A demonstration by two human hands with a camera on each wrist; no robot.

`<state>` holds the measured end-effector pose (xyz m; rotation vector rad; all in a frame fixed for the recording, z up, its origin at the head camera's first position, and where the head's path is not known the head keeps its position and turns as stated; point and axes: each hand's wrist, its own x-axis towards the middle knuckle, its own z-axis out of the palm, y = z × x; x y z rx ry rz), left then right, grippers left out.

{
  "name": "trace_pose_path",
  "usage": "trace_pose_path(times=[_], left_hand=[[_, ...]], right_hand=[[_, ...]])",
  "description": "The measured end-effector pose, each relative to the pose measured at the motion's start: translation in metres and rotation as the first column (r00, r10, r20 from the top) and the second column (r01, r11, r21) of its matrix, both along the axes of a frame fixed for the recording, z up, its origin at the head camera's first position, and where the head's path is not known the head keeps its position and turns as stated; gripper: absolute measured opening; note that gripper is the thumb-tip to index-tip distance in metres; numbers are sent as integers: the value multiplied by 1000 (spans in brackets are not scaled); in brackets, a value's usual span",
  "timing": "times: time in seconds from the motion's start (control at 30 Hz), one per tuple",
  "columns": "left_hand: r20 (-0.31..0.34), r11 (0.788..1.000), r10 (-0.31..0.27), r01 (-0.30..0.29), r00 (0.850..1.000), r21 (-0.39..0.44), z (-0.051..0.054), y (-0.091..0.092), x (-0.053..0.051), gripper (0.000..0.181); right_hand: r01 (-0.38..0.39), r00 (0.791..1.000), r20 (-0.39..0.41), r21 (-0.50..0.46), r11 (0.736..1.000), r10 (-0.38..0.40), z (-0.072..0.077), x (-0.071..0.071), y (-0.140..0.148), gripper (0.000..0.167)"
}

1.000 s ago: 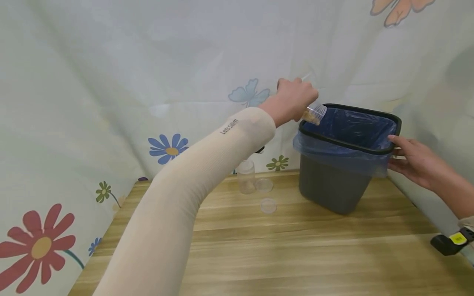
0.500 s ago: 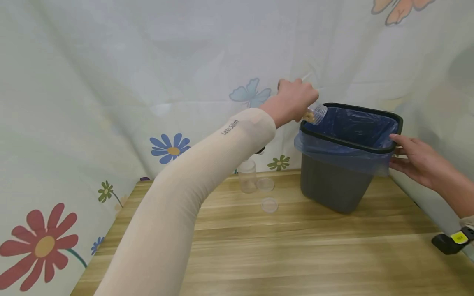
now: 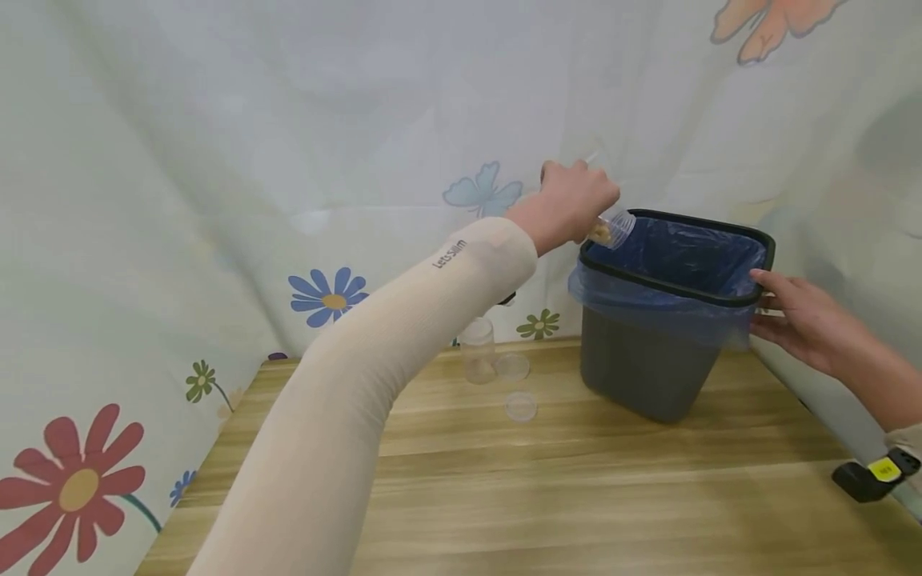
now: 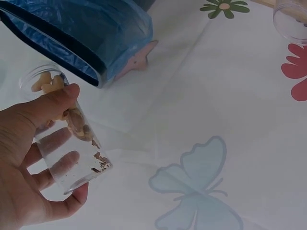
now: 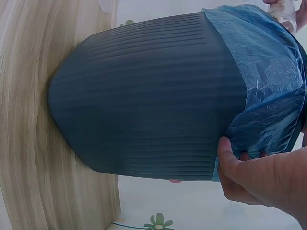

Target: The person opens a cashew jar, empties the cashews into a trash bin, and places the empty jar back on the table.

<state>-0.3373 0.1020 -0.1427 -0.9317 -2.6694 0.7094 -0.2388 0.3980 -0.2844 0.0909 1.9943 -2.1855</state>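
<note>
My left hand (image 3: 576, 196) grips a clear plastic jar (image 4: 86, 165), its threaded mouth tipped down over the left rim of a dark grey trash bin (image 3: 641, 364). Several tan cashews (image 4: 52, 85) lie inside near the mouth, with brown fragments toward the base. In the left wrist view, thumb and fingers wrap around the jar. My right hand (image 3: 807, 324) holds the bin's right side, thumb at the black rim and fingers against the outer wall. A blue liner bag (image 3: 666, 316) lines the bin and folds over its rim. The bin's bottom inside is hidden.
Another clear jar (image 3: 478, 352) stands at the back of the wooden table (image 3: 547, 496). Two clear round lids, one far lid (image 3: 512, 367) and one nearer lid (image 3: 520, 406), lie beside it. A flower-printed curtain (image 3: 389, 144) hangs close behind the bin.
The cashews have shifted inside the jar and sit a little farther back from its mouth. Both hands and the bin keep nearly the same places; the head view has moved slightly.
</note>
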Motion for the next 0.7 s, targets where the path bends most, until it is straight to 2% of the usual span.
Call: trace_pose_path(times=[0.23,0.57,0.7], left_hand=[[-4,1000,-6,6,1000,2,-4,2,0,35],[-2,1000,-6,6,1000,8,-8,0,1,47],[-2,1000,-8,8,1000,22,-9,-1,0,52]], right_hand=[[-12,1000,-8,12,1000,12,1,-1,0,37],[-2,1000,-9,60,998,3,-1,2,1,36],[-2,1000,-7,56,998,2,0,1,2,42]])
